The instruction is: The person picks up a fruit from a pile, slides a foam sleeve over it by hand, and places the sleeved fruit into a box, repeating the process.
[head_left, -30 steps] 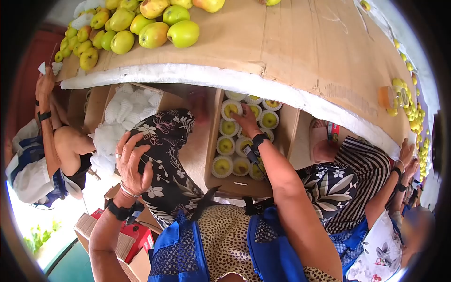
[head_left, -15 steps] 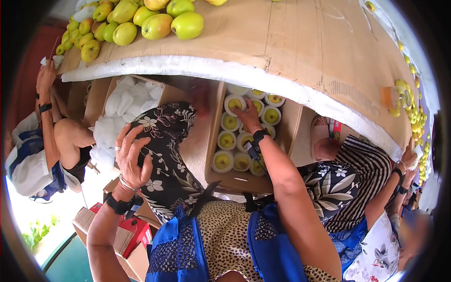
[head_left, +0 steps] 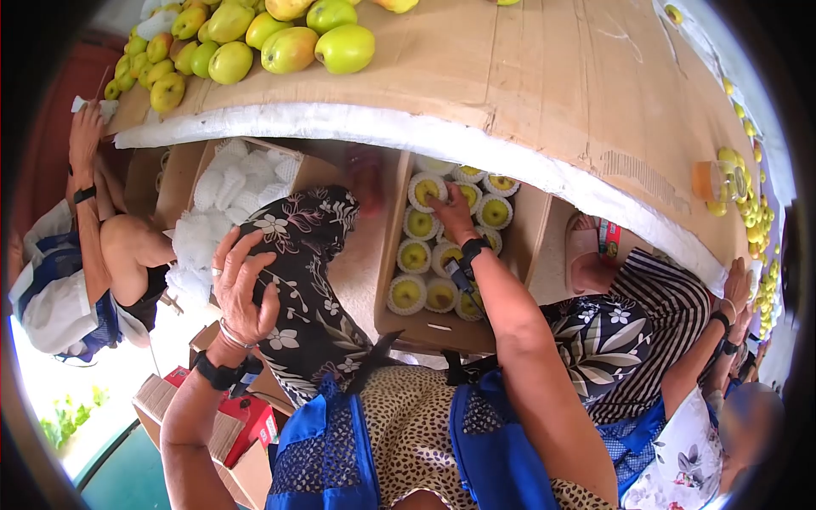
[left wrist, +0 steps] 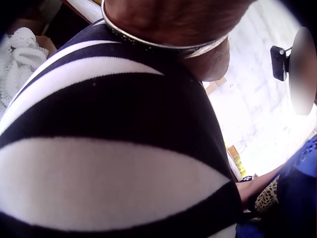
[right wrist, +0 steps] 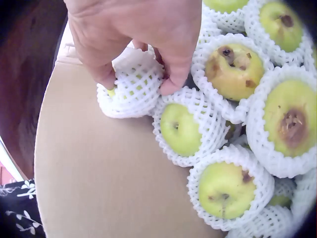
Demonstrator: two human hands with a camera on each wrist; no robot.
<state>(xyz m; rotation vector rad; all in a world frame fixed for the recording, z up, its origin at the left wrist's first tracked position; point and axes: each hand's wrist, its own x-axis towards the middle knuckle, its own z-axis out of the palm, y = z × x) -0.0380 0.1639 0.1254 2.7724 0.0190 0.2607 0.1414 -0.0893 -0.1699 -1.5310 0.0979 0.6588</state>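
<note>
In the head view my right hand (head_left: 454, 218) reaches into an open cardboard box (head_left: 535, 238) of green-yellow fruits in white foam nets. In the right wrist view my right hand (right wrist: 136, 34) pinches a netted fruit (right wrist: 133, 94) between thumb and fingers, beside the box's cardboard. Other netted fruits (right wrist: 181, 129) lie against it, some with brown patches. My left hand (head_left: 242, 297) rests by my knee on the floral trousers (head_left: 297, 297), fingers loosely bent and holding nothing. The left wrist view has mostly patterned cloth (left wrist: 99, 183) and a bangle (left wrist: 163, 49); the fingers are hidden there.
A cardboard-covered table (head_left: 561, 110) with a white edge spans the top, bearing loose fruits (head_left: 289, 51). White foam nets (head_left: 225, 191) fill a box at left. People sit on both sides, a red box (head_left: 251, 416) stands lower left, and a clear container (head_left: 714, 180) sits at right.
My right hand has shifted slightly within the box and stays at the upper-left netted fruit. My left hand has barely moved. The view has shifted a little.
</note>
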